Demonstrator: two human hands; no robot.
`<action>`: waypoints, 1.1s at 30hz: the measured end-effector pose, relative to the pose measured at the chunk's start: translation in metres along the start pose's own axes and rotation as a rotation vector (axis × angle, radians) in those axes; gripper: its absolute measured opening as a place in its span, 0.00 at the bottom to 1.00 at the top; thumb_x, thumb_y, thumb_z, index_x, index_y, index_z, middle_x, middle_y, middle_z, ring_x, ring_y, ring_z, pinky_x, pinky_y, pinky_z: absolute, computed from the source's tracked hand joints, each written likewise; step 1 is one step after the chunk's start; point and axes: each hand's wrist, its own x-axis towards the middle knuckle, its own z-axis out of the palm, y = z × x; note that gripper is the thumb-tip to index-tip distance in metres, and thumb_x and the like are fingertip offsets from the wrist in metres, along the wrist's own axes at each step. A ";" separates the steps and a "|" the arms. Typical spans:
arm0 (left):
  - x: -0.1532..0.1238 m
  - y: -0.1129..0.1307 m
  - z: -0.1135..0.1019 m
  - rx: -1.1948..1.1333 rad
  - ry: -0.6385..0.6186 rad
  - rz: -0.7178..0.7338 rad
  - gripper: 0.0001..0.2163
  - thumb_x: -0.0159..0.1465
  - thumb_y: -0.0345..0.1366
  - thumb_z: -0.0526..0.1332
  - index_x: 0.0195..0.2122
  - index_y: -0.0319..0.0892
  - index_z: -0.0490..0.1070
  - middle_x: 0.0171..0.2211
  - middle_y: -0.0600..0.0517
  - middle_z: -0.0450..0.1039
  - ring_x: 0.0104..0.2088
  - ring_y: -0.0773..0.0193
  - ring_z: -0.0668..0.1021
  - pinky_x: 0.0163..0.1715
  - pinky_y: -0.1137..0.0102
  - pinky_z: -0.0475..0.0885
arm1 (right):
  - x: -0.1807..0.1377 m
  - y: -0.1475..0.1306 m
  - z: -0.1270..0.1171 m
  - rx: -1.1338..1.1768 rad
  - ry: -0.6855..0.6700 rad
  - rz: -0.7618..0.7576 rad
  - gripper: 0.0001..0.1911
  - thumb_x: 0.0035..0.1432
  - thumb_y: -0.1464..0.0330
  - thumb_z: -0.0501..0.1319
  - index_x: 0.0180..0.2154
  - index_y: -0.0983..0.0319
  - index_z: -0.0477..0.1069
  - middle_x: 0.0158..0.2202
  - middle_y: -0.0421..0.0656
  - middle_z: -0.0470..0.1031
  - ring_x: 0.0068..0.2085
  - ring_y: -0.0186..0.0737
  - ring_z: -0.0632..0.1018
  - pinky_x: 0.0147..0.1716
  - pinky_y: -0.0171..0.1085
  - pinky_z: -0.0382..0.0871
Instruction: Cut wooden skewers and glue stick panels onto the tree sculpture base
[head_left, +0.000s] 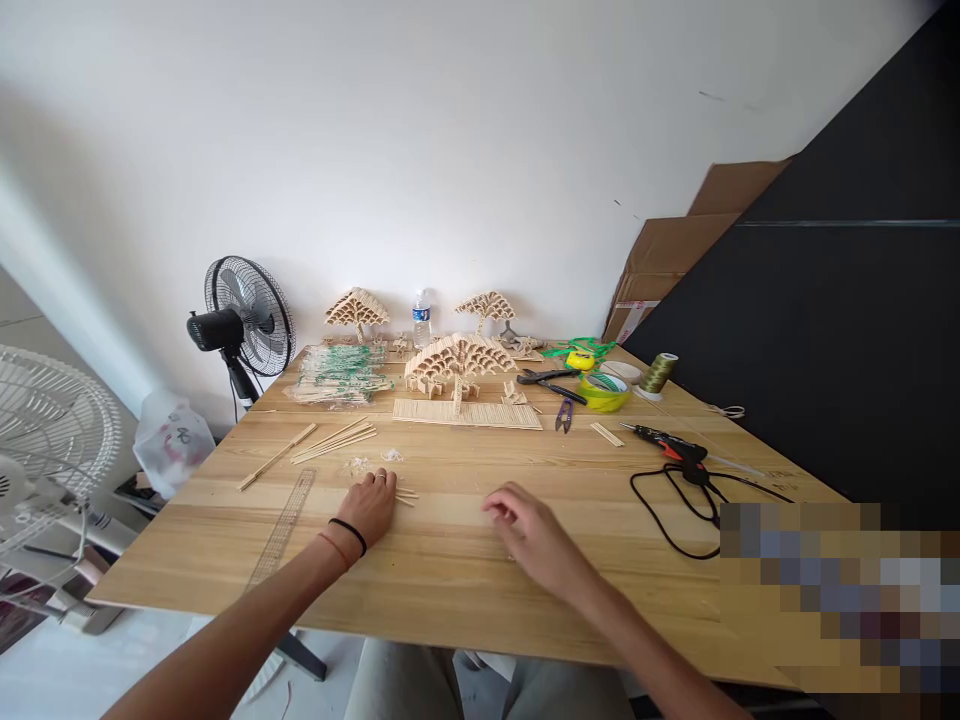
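My left hand (370, 507) rests low on the wooden table (450, 590), its fingers closed over a few short thin wooden sticks (406, 496) whose ends poke out to the right. To the right of it, my right hand (529, 530) is held just over the tabletop with thumb and fingers curled together. Whether anything is pinched in it cannot be made out. A clear ruler (283, 528) lies left of my left hand. Beyond that hand are small scraps (392, 455) and longer loose sticks (334, 440).
Behind stands a stick-built tree model (461, 365), with bagged sticks (337, 372) and a bottle (421, 315). Pliers (551, 383), purple snips (564, 414), yellow tape (604, 392), thread (659, 374) and a corded glue gun (671, 447) lie right. Fans (247, 300) stand left.
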 end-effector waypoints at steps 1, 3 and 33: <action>0.000 -0.001 -0.001 -0.005 0.000 0.001 0.16 0.67 0.20 0.45 0.49 0.34 0.69 0.47 0.33 0.73 0.46 0.49 0.78 0.40 0.60 0.76 | 0.000 -0.008 0.015 0.020 -0.051 -0.013 0.12 0.67 0.71 0.53 0.39 0.58 0.75 0.40 0.46 0.77 0.40 0.44 0.79 0.43 0.42 0.75; -0.001 -0.003 -0.002 -0.023 0.003 0.009 0.16 0.67 0.20 0.45 0.48 0.35 0.69 0.47 0.34 0.73 0.46 0.49 0.78 0.40 0.59 0.76 | 0.005 -0.022 0.044 0.033 -0.129 -0.032 0.11 0.67 0.73 0.55 0.43 0.58 0.76 0.44 0.47 0.77 0.44 0.45 0.80 0.48 0.43 0.75; -0.041 -0.013 0.009 -0.766 0.211 -0.200 0.13 0.54 0.17 0.53 0.31 0.45 0.60 0.36 0.46 0.69 0.41 0.52 0.72 0.48 0.57 0.65 | 0.044 -0.040 0.085 0.146 -0.171 0.149 0.06 0.65 0.73 0.57 0.34 0.61 0.70 0.34 0.44 0.77 0.36 0.42 0.76 0.38 0.38 0.68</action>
